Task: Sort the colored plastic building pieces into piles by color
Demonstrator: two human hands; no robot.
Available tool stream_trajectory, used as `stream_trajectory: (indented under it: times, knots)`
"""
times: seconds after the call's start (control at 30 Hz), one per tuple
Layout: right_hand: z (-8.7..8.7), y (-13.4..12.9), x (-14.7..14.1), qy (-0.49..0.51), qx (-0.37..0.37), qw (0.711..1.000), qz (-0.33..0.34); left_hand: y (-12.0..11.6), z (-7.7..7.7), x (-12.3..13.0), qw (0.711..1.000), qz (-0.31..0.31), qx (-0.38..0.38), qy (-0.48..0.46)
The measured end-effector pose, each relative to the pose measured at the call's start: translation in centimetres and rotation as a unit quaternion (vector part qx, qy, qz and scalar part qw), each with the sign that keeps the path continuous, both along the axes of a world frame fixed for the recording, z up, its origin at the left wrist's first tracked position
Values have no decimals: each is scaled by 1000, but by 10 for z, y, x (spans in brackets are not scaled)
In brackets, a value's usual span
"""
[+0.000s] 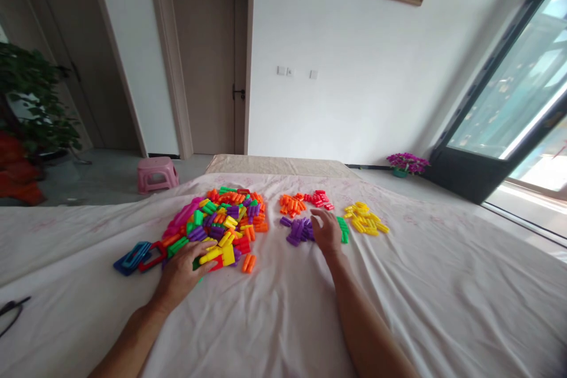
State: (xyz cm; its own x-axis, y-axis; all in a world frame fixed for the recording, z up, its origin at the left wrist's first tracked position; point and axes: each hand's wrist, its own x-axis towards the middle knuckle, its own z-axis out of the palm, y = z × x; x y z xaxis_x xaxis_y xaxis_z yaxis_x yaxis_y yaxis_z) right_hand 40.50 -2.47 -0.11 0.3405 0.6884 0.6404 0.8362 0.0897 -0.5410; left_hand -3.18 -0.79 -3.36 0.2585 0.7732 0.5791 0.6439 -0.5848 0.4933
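Note:
My left hand rests at the near edge of a mixed pile of plastic building blocks, with its thumb and fingers apart around a few pieces. A yellow block lies just beyond those fingertips. Over the sorted blocks, my right hand hovers between a heap of purple blocks and some green blocks, which it partly hides. Its thumb and fingers are a little apart, and no block shows between them. Orange blocks and red blocks lie behind it; yellow blocks sit to its right.
A wrinkled pale cloth covers the surface. Left of the pile lie blue frame pieces and a red frame piece. A dark cable is at the left edge. Beyond stand a pink stool and a potted purple flower.

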Motion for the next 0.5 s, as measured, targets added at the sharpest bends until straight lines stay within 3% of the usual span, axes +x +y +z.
stream_trajectory:
  times: [0.13,0.2,0.33,0.5]
  knots:
    - [14,-9,-90,-22,-44,965,259,1,-4,0,999,-33,29,18]
    - [16,-19,-128,-55,-70,936,340,0,-5,2,997,-43,59,26]
    - [12,-32,-170,-138,-112,907,383,-4,-5,9,994,-64,83,32]
    - [5,-28,-172,-125,-142,910,368,-9,0,20,994,-73,68,34]
